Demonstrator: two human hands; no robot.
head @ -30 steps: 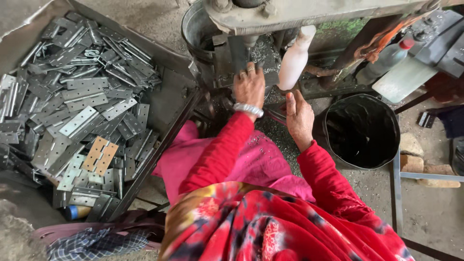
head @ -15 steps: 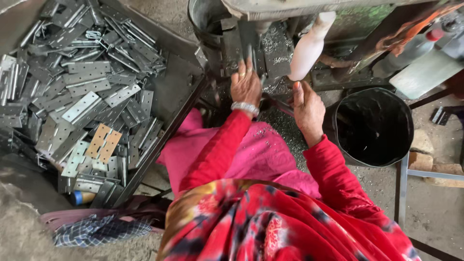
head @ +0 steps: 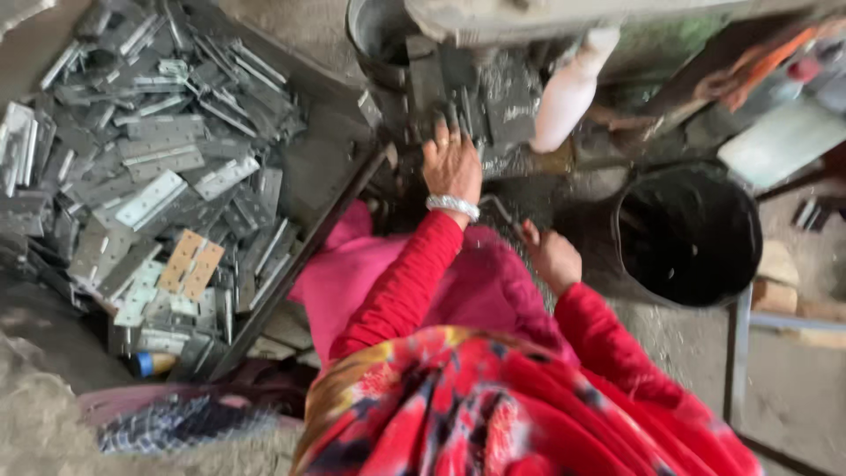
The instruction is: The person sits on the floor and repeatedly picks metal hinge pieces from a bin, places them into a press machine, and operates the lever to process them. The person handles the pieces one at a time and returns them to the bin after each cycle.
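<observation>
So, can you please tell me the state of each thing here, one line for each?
left hand: stretched forward, fingers resting on the dark metal block of the machine
right hand: drawn back near the lap, closed around a thin dark part; blurred
metal hinges: heaped loose in the tray
black bucket: upright, open, contents not visible
white handle: tilted, hanging from the machine

A tray (head: 339,189) of hinges (head: 159,189) lies left of the bucket (head: 687,234).
</observation>
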